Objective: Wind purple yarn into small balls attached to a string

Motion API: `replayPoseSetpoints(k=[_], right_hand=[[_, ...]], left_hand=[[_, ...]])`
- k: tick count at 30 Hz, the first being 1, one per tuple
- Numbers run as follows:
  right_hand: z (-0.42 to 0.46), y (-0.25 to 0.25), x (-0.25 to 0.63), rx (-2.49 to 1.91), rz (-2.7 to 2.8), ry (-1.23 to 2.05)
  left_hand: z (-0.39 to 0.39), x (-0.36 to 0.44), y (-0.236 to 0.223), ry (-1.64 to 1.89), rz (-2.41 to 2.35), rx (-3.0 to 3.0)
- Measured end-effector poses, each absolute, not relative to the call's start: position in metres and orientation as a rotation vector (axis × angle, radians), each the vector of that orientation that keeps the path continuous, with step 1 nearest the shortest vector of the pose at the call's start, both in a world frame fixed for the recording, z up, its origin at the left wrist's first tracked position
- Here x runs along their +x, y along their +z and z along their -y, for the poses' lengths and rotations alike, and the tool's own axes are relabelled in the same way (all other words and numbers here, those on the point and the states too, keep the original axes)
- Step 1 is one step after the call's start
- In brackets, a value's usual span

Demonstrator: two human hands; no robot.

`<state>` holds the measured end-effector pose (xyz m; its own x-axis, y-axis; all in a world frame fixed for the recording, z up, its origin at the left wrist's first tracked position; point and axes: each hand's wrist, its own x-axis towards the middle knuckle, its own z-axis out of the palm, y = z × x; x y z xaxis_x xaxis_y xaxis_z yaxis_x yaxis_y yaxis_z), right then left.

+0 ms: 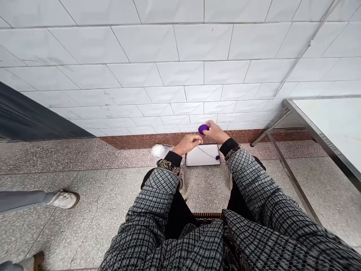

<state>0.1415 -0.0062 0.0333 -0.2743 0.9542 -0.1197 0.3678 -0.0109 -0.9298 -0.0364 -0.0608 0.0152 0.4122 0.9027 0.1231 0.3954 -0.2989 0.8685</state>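
Observation:
A purple yarn ball (pixel 202 129) is held up in front of me by my right hand (pixel 213 130), whose fingers curl round its right side. Just to the left, my left hand (pixel 188 143) pinches the dark yarn strand that runs from the ball. Below my hands, that strand (pixel 207 154) slopes down to a small purple yarn ball (pixel 217 157). The small ball lies at the right side of a shallow white box (pixel 199 160) with a dark rim, set on the floor between my feet.
White yarn (pixel 159 151) sits on the floor left of the box. A tiled wall (pixel 166 73) rises ahead. At right stands a metal-framed table (pixel 324 131) with a slanting leg. Another person's shoe (pixel 65 199) is at left, near a dark hanging panel (pixel 34 113).

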Motion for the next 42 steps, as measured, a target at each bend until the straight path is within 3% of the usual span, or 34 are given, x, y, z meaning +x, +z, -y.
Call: replayPoseSetpoints(k=[2,4,7,10,19,25,29,32,36,42], right_hand=[[0.012,0.032,0.146,-1.387,1.998,1.337],[0.019,0.035,0.152,-1.256,2.139,1.618],[0.028,0.043,0.159,-0.906,1.949,2.012],[0.029,0.05,0.16,-0.693,1.583,2.089],[0.015,0.045,0.153,-0.984,1.052,1.664],[0.008,0.036,0.153,-1.217,1.224,1.364],[0.007,0.029,0.161,-1.432,1.651,1.1],[0.014,0.029,0.169,-1.403,1.945,1.403],[0.023,0.037,0.178,-1.006,1.937,1.964],[0.025,0.047,0.184,-0.854,1.45,2.043]], left_hand=[[0.062,-0.041,0.017,0.858,-1.166,1.849],[0.061,-0.047,0.018,0.88,-1.218,1.8],[0.058,-0.051,0.019,0.875,-1.272,1.732],[0.056,-0.045,0.018,0.863,-1.269,1.64],[0.056,-0.021,0.012,0.767,-1.1,1.733],[0.061,-0.013,0.02,0.669,-1.054,1.889],[0.062,-0.016,0.021,0.744,-1.052,1.884],[0.058,-0.024,0.018,0.849,-1.126,1.826],[0.05,-0.031,0.012,0.93,-1.194,1.766],[0.043,-0.025,0.003,0.973,-1.193,1.662]])
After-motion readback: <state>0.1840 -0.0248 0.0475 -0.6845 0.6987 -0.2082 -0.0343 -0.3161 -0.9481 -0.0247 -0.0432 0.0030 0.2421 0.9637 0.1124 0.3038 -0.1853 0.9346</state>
